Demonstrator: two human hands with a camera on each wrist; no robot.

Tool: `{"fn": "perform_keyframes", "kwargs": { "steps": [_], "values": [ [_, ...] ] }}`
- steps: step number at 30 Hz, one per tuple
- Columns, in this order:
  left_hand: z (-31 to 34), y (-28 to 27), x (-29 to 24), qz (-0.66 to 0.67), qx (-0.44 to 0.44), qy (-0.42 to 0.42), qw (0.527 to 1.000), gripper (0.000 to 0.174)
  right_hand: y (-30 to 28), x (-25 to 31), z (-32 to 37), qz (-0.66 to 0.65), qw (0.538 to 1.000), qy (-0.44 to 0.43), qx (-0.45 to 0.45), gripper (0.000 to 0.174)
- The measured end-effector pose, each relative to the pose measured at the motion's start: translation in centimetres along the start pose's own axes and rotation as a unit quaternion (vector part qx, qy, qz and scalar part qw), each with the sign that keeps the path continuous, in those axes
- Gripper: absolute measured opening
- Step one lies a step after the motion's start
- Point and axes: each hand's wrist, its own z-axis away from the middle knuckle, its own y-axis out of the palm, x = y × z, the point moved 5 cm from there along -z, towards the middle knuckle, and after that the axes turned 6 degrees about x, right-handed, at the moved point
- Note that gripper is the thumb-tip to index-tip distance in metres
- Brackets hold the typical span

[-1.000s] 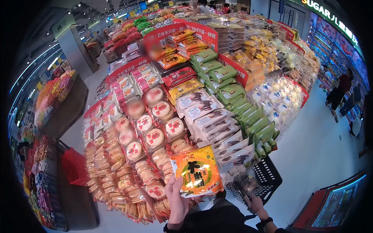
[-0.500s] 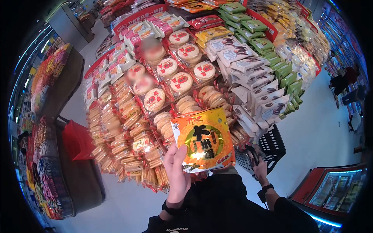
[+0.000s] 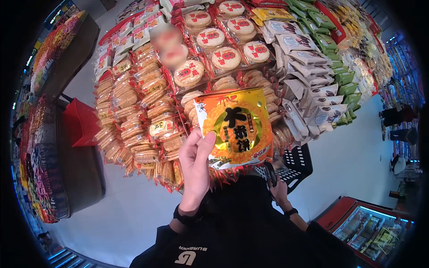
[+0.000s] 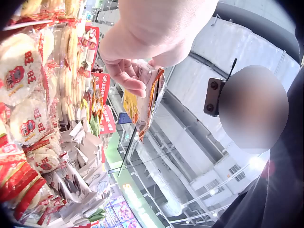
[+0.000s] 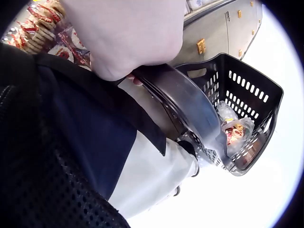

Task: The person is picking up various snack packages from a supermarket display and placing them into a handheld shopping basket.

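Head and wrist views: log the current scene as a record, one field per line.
left_hand: hand pinches the left edge of the orange rice-cracker packet
packet_pose: printed front facing the head camera
right_hand: hand grips the basket handle
basket: black, perforated basket; clear plastic bags inside
display: round white crackers, green packets

left hand (image 4: 147, 42) around an orange-edged packet (image 4: 151, 95), wrapped crackers (image 4: 21, 76) alongside
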Motion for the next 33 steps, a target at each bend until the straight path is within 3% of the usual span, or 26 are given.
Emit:
{"fn": "perform_keyframes", "kwargs": {
  "steps": [4,8,12,15,17,19,21,23,26,29,33],
  "values": [
    [-0.1,0.8,0.5,0.000,0.021,-0.007,1.000,0.010,-0.3,1.1,0.6,-0.008,0.998,-0.033,0.050,0.055],
    [-0.2,1.4,0.6,-0.008,0.034,-0.003,0.999,0.011,-1.6,2.0,0.9,0.060,0.992,-0.099,0.046,0.044],
    [-0.3,1.3,0.5,-0.028,0.041,0.012,0.999,0.012,-8.1,3.0,1.4,-0.041,0.942,-0.257,-0.211,0.032],
    [0.0,1.1,0.7,-0.037,0.038,0.009,0.999,0.013,-17.7,11.8,3.4,-0.051,0.850,-0.367,-0.373,0.022],
    [0.1,1.2,0.6,-0.045,0.044,0.012,0.998,0.013,-21.1,17.0,4.7,-0.151,0.810,-0.412,-0.389,0.015],
    [0.3,1.4,0.5,-0.054,0.051,0.016,0.997,0.013,-22.6,21.3,4.6,-0.252,0.793,-0.443,-0.333,0.011],
    [0.4,1.3,0.4,-0.053,0.052,0.020,0.997,0.013,-23.4,25.9,4.2,-0.484,0.779,-0.376,-0.133,0.029],
    [0.4,1.0,0.3,-0.063,0.058,0.027,0.996,0.013,-23.4,28.0,2.9,-0.496,0.792,-0.350,-0.056,0.042],
    [0.4,0.6,-0.3,-0.083,0.034,0.077,0.993,0.014,-22.9,29.5,2.7,-0.524,0.778,-0.347,-0.015,0.047],
    [0.7,0.5,-0.5,-0.062,0.014,0.026,0.998,0.018,-22.9,29.9,3.0,-0.487,0.781,-0.387,-0.060,0.052],
    [0.4,0.5,-0.6,-0.078,0.021,0.056,0.995,0.020,-22.3,29.1,2.6,-0.472,0.787,-0.391,-0.071,0.053]
  ]
}}
